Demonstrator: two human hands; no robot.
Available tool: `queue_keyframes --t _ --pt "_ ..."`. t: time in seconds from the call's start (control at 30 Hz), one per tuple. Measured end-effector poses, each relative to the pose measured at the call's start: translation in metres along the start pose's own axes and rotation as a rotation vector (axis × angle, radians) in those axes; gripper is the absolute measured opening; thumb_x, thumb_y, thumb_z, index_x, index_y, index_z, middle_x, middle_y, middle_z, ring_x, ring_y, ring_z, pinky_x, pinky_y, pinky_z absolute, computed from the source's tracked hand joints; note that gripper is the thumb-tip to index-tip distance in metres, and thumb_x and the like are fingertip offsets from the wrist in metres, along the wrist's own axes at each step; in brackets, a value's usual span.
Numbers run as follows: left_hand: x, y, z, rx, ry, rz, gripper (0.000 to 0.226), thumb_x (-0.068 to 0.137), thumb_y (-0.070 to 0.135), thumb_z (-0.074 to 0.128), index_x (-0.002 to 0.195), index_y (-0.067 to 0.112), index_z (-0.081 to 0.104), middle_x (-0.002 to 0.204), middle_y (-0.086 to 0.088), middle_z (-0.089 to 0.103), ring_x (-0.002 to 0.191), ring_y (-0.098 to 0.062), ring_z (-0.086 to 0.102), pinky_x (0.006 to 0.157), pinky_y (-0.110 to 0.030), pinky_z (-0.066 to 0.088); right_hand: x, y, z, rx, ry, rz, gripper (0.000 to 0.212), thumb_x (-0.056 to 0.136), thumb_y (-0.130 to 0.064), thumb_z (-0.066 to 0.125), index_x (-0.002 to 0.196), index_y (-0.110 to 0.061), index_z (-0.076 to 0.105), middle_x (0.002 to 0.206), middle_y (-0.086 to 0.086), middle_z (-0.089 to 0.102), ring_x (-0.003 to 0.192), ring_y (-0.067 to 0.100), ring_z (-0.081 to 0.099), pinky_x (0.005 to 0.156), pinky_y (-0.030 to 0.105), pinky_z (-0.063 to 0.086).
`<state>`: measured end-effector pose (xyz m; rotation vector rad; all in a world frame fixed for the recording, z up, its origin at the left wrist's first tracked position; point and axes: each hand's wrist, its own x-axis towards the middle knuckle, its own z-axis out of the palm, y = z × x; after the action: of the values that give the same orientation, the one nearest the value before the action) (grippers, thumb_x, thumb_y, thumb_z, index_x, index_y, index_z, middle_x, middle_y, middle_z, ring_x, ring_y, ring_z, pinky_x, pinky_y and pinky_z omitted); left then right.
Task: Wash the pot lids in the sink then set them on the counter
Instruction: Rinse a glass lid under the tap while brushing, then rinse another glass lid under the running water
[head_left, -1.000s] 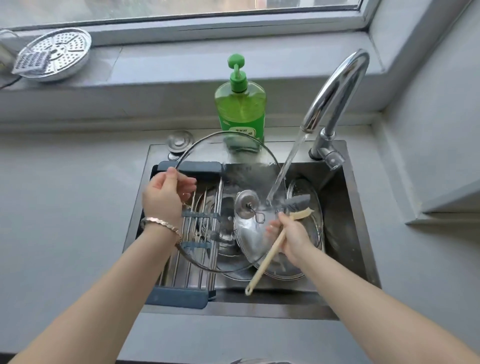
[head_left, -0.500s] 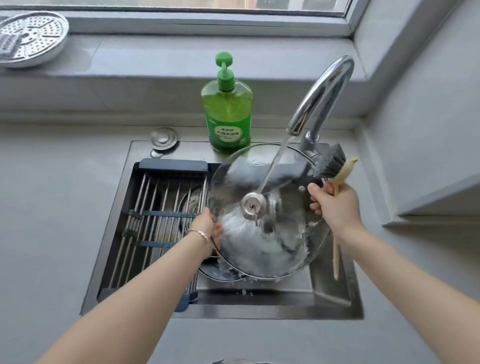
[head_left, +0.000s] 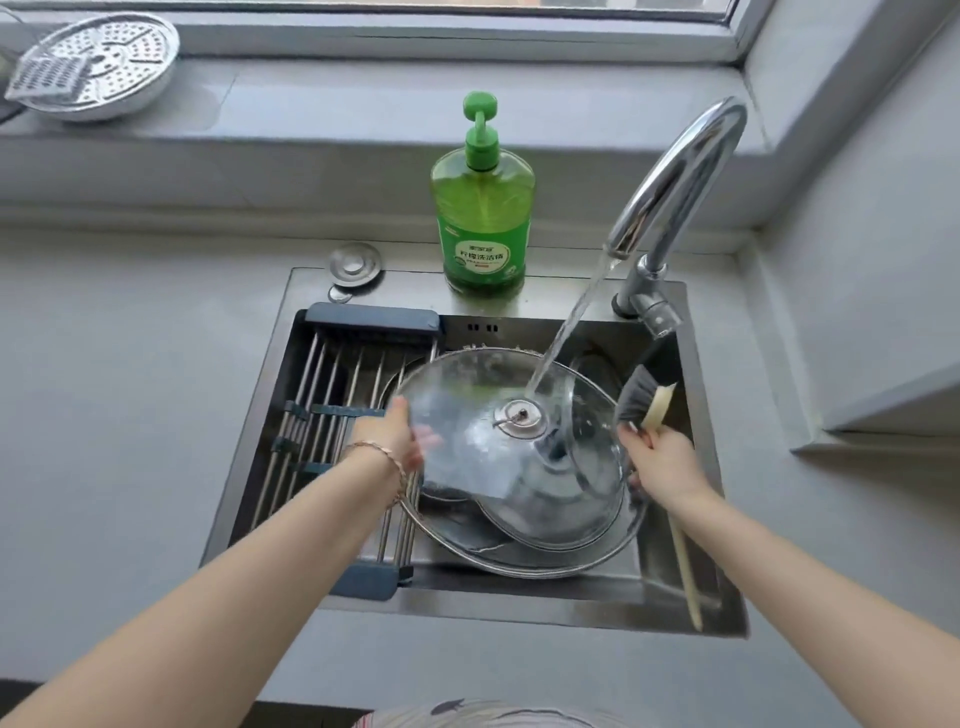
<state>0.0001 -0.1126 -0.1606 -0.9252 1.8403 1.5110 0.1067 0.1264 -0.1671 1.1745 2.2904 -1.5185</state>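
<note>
Lid (head_left: 467, 400) over sink (head_left: 519, 609); left hand (head_left: 389, 437) fingers pinch rim, right hand (head_left: 662, 462) grips brush (head_left: 655, 410).

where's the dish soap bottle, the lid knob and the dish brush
dish soap bottle (head_left: 483, 208), head view, green body
lid knob (head_left: 517, 419), head view, metal centre
dish brush (head_left: 635, 399), head view, dark bristles

- Sink (head_left: 519, 608) at frame centre; rack (head_left: 332, 415) spans its left part.
- Glass lid (head_left: 467, 415) sits right of the rack, under the faucet (head_left: 675, 176) stream; second lid (head_left: 561, 519) lies beneath it.
- Left hand (head_left: 387, 436) grips the glass lid's left edge; right hand (head_left: 660, 462), at its right edge, holds brush (head_left: 636, 400).
- Soap bottle (head_left: 483, 223) stands on the back ledge, between stopper (head_left: 355, 264) and faucet.
- Steamer plate (head_left: 98, 67) rests on windowsill (head_left: 363, 104), upper left.
</note>
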Motion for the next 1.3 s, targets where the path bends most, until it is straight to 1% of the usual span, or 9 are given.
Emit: queue_keyframes --t 0.13,0.33,0.47,0.57,0.7,0.8,0.97,1.1,1.3 --pt "0.01 0.006 -0.042 0.108 0.149 0.147 0.041 0.097 0.039 0.038 0.083 0.004 0.056 0.067 -0.006 0.06 0.03 -0.007 0.049 0.039 -0.02 0.04 -0.019 -0.005 0.038 0.201 -0.058 0.033 0.027 0.094 -0.019 0.054 0.071 -0.008 0.045 0.057 0.004 0.048 0.046 0.014 0.048 0.038 0.013 0.042" --pt "0.031 -0.022 -0.099 0.379 0.343 0.096 0.058 0.097 0.039 0.035 0.125 -0.01 0.048 0.126 -0.028 0.052 0.116 -0.04 0.05 0.094 -0.039 0.039 -0.061 -0.036 0.076 0.395 -0.183 -0.116 0.022 0.084 -0.009 0.066 0.075 -0.004 0.047 0.063 0.018 0.054 0.041 0.008 0.059 0.042 0.017 0.048" --pt "0.05 -0.033 -0.116 0.329 0.178 -0.003 0.065 0.089 0.05 0.041 0.131 0.0 0.046 0.091 -0.02 0.064 0.079 -0.031 0.062 0.075 -0.033 0.05 -0.068 -0.06 0.104 0.275 -0.088 -0.257 0.033 0.081 -0.009 0.07 0.065 -0.011 0.041 0.062 0.006 0.041 0.053 0.008 0.045 0.048 0.009 0.037" --pt "0.066 -0.038 -0.118 0.284 0.049 -0.093 0.059 0.09 0.052 0.045 0.123 0.004 0.052 0.049 0.001 0.038 0.041 -0.013 0.036 0.048 -0.021 0.031 -0.06 -0.078 0.122 0.231 -0.116 -0.283 0.041 0.083 -0.011 0.069 0.062 -0.016 0.034 0.056 -0.004 0.038 0.051 0.011 0.045 0.051 0.018 0.04" --pt "0.074 -0.032 -0.113 0.159 -0.057 -0.077 0.057 0.092 0.047 0.046 0.133 0.007 0.046 0.111 -0.017 0.06 0.098 -0.032 0.06 0.081 -0.037 0.047 -0.038 -0.092 0.142 0.226 -0.142 -0.261 0.029 0.086 -0.013 0.066 0.072 -0.013 0.04 0.066 -0.002 0.044 0.057 0.022 0.066 0.054 0.03 0.054" --pt "0.085 -0.031 -0.113 0.08 -0.063 -0.06 0.051 0.093 0.036 0.048 0.136 0.008 0.044 0.145 -0.024 0.033 0.133 -0.04 0.032 0.11 -0.047 0.025 -0.02 -0.09 0.155 0.146 -0.087 -0.255 0.032 0.086 -0.019 0.067 0.068 -0.016 0.04 0.068 -0.003 0.035 0.051 0.005 0.06 0.068 0.047 0.054" --pt "0.105 -0.03 -0.115 0.083 -0.041 -0.015 0.047 0.094 0.025 0.05 0.134 0.002 0.045 0.138 -0.013 0.044 0.126 -0.032 0.042 0.104 -0.038 0.033 -0.002 -0.073 0.176 0.064 -0.076 -0.141 0.02 0.09 -0.022 0.06 0.089 -0.003 0.058 0.064 0.002 0.057 0.054 0.018 0.061 0.057 0.035 0.051" --pt "0.105 -0.029 -0.114 0.274 0.031 -0.032 0.053 0.092 0.028 0.048 0.134 -0.003 0.04 0.135 -0.023 0.046 0.103 -0.029 0.052 0.068 -0.027 0.041 -0.008 -0.058 0.187 0.021 -0.136 -0.111 0.009 0.095 -0.02 0.051 0.096 -0.011 0.054 0.072 0.005 0.058 0.05 0.012 0.053 0.046 0.019 0.044" --pt "0.073 -0.007 -0.105 0.605 0.112 0.178 0.053 0.091 0.023 0.05 0.14 0.011 0.033 0.14 -0.017 0.038 0.117 -0.033 0.047 0.096 -0.035 0.037 -0.007 -0.036 0.165 -0.548 -0.269 -0.137 0.025 0.096 -0.032 0.048 0.101 -0.009 0.057 0.087 0.008 0.062 0.082 0.027 0.061 0.07 0.032 0.044"
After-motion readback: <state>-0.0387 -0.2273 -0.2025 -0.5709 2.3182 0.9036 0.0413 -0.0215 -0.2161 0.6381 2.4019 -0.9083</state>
